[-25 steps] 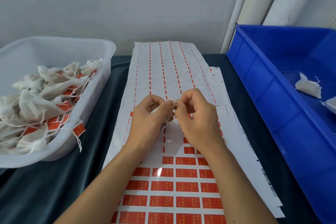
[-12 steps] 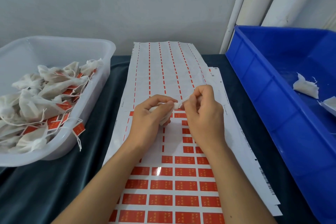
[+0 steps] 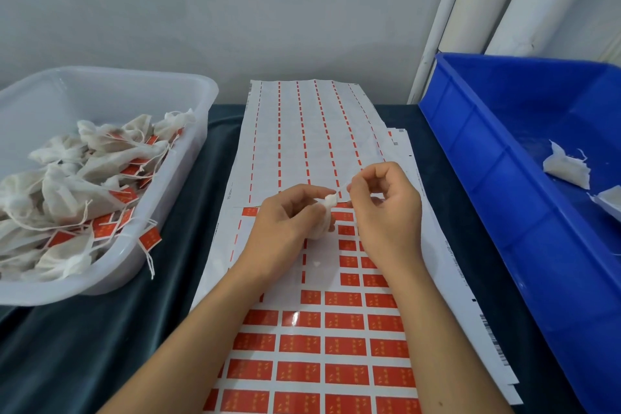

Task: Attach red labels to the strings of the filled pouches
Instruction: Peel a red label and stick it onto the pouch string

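My left hand (image 3: pixel 280 228) grips a small white filled pouch (image 3: pixel 323 217) above the label sheet (image 3: pixel 336 346). My right hand (image 3: pixel 386 208) pinches the pouch's thin white string (image 3: pixel 344 186), drawn out to the right of the pouch top. The sheet lies in the middle of the table; rows of red labels (image 3: pixel 344 321) fill its near half, while the far half is bare backing with red dashes. No label is visible in either hand.
A clear plastic tub (image 3: pixel 188 158) on the left holds several pouches with red labels (image 3: pixel 84 191) on their strings. A blue bin (image 3: pixel 524 212) on the right holds a few unlabelled white pouches (image 3: pixel 568 168). Dark cloth (image 3: pixel 84 346) covers the table. White pipes (image 3: pixel 484 3) stand at the back right.
My right hand has moved right and slightly away from the left hand, drawing the string out from the pouch. The left hand stays nearly in place with the pouch.
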The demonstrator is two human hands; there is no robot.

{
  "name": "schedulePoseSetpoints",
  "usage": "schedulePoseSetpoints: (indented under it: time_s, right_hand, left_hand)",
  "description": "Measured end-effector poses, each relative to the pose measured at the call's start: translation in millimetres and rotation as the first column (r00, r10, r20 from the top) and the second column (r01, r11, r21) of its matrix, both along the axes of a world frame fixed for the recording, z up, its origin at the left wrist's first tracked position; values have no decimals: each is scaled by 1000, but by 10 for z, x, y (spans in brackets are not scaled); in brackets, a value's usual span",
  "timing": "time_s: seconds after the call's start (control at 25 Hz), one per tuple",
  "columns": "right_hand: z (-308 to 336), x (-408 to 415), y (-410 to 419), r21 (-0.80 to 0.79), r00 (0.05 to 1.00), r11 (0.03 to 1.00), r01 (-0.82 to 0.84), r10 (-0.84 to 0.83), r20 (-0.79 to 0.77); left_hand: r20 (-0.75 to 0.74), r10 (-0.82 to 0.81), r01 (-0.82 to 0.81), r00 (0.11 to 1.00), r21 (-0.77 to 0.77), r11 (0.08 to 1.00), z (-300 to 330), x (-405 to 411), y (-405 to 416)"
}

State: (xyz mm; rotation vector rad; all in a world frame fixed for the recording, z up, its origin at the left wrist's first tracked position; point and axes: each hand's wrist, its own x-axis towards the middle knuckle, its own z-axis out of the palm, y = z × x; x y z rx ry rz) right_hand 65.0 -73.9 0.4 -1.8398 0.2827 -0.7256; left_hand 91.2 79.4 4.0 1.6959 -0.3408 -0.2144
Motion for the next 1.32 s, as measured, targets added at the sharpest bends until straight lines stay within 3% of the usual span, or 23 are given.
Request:
schedulePoseSetpoints:
  time_s: [0.2, 0.4, 0.76, 0.92, 1.04, 1.16, 1.32]
  right_hand:
    - [-55, 15, -13, -308, 999, 951, 25, -34, -25]
    - [-95, 7, -32, -546, 992, 833, 91, -122, -21]
    - [-39, -11, 41, -483, 980, 854, 196, -189, 65]
    - [-37, -28, -10, -454, 985, 877, 160, -113, 129]
    - [-1, -39, -55, -364, 994, 925, 105, -87, 65]
    - [9, -26, -64, -228, 994, 969, 89, -100, -36]
    - [-32, -11, -19, -241, 985, 968, 63, -98, -138]
  left_hand:
    - [-40, 47, -48, 998, -35, 998, -1, 23, 22]
    - [20, 67, -68, 998, 72, 995, -17, 20, -41]
    - [-8, 34, -33, 999, 74, 997, 4, 27, -66]
    - [-15, 19, -18, 1000, 53, 998, 10, 23, -39]
    - [-19, 84, -83, 996, 26, 996, 11, 29, -28]
    - [-138, 153, -171, 979, -131, 976, 30, 78, -6]
    - [-204, 233, -287, 951, -299, 910, 55, 113, 27]
